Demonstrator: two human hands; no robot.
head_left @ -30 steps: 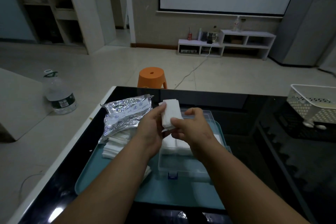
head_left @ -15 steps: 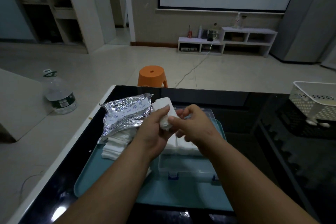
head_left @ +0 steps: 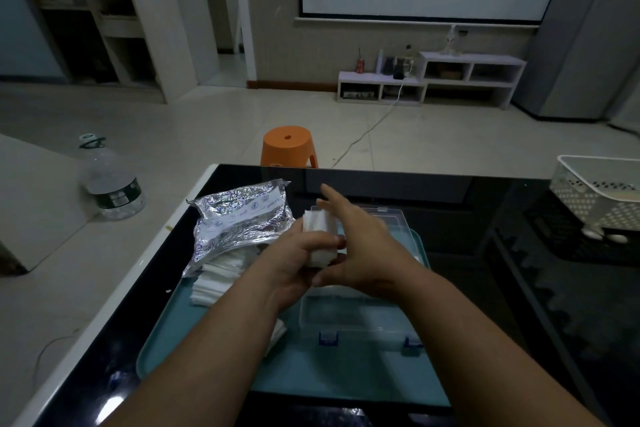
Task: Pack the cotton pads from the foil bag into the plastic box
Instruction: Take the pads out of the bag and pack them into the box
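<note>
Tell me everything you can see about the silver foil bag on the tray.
The silver foil bag is crinkled, with a white band printed with blue round marks. It lies slumped over the far left corner of the teal plastic tray on the black glossy table. Loose white square cotton pads spill out at its near end. The left hand, gripping a stack of pads, is beside it; contact cannot be told.

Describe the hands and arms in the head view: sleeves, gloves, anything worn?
Both bare. The left hand and right hand have no gloves, and no rings show. The left forearm and right forearm are uncovered down to the frame's bottom edge: no sleeves, watch, wristbands or markings in view.
</note>
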